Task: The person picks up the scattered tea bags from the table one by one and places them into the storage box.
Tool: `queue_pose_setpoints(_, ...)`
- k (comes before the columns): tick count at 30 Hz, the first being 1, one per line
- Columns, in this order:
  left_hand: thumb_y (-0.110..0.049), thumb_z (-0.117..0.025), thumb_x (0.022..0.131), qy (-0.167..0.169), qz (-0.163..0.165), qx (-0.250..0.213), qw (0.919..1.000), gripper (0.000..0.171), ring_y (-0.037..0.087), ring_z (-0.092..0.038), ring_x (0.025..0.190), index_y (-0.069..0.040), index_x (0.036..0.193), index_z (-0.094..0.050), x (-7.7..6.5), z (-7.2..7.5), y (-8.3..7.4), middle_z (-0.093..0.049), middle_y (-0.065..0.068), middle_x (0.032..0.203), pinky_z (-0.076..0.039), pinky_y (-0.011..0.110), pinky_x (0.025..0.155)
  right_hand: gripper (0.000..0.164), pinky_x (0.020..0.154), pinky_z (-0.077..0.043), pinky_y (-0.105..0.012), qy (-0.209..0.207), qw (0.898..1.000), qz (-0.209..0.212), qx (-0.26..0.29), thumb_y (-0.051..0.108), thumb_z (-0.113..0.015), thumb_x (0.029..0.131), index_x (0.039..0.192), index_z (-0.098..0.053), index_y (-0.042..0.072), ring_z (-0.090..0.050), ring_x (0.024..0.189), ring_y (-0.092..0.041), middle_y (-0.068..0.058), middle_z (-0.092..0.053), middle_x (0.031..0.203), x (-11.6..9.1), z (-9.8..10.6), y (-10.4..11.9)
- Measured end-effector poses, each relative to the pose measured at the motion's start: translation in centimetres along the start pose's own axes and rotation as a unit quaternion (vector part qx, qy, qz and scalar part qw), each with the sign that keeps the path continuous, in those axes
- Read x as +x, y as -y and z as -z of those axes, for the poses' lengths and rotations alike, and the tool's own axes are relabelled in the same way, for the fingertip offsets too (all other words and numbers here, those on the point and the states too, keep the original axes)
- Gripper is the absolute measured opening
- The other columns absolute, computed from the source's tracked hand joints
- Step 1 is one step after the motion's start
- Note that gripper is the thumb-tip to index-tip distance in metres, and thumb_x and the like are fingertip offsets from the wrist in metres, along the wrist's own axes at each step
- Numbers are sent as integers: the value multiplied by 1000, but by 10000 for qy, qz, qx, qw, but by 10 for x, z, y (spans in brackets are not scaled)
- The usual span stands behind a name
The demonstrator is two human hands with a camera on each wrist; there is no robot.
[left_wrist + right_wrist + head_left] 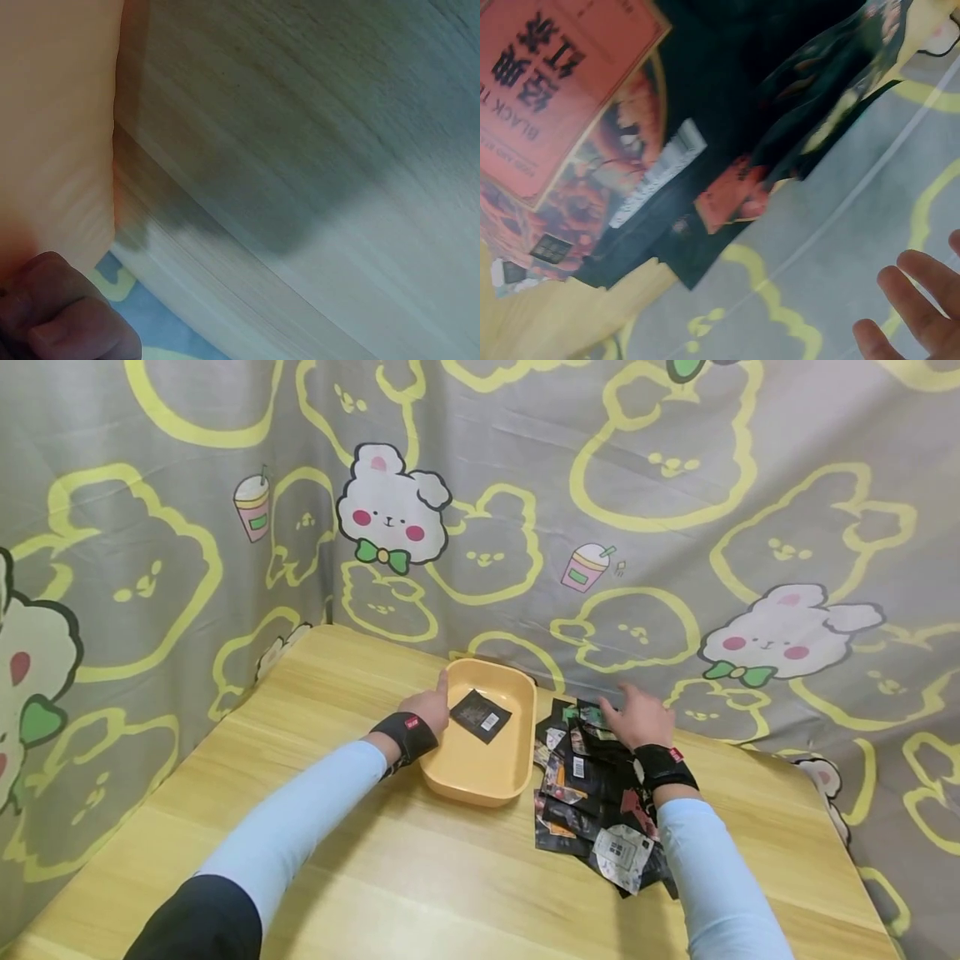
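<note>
A yellow plastic basin (517, 752) sits on the table with one black tea sachet (480, 717) lying inside it. My left hand (427, 708) holds the basin's left rim; in the left wrist view its curled fingers (71, 315) lie by the basin's outer wall (56, 135). Right of the basin is a loose, overlapping pile of tea sachets (592, 777). Over the far end of that pile, my right hand (645, 718) has its fingers spread and nothing in them. In the right wrist view one sachet shows a red "BLACK TE" label (547, 90).
The wooden table (420, 877) runs back to a grey curtain (480, 510) with yellow outlines and rabbit faces. This curtain hangs close behind the basin and the pile, and along the left side. A whitish-labelled sachet (622, 856) lies at the pile's near end.
</note>
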State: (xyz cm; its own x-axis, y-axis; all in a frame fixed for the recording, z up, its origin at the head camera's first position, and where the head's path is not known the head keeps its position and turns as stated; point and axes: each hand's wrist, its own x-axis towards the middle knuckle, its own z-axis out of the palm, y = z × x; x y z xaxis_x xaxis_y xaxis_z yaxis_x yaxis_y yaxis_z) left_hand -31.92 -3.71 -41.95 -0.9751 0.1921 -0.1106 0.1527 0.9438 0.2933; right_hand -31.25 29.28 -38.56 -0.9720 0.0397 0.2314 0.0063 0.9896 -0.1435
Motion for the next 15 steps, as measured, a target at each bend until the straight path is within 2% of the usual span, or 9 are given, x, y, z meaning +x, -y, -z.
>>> queue_pose_setpoints(4,-11,-42,95,-20,15,-154,9999,68,19,-56,56,-3,150,-4,-3,3,-1,-59,6,66,-42,30,51,55,96,-30,-67,197,9998,-4,-82,40,-51,92,133,-48,3,-54,101,-49,-29,-61,111,0,-8,-7)
queue_pose_setpoints(11,-10,-45,93,-38,13,-57,10000,70,18,-55,53,-2,150,-5,-5,0,0,-58,5,63,-42,29,48,58,84,-42,-60,675,9974,227,-93,42,-55,89,132,-49,4,-55,103,-45,-26,-58,119,-1,-35,-8)
queue_pose_setpoints(15,-12,-43,95,-88,-15,-24,10000,67,18,-54,52,-1,150,-6,-4,0,0,-57,5,62,-40,29,47,61,90,-37,-63,973,9951,144,-21,41,-55,90,135,-46,2,-49,112,-47,-27,-50,131,1,-44,-8)
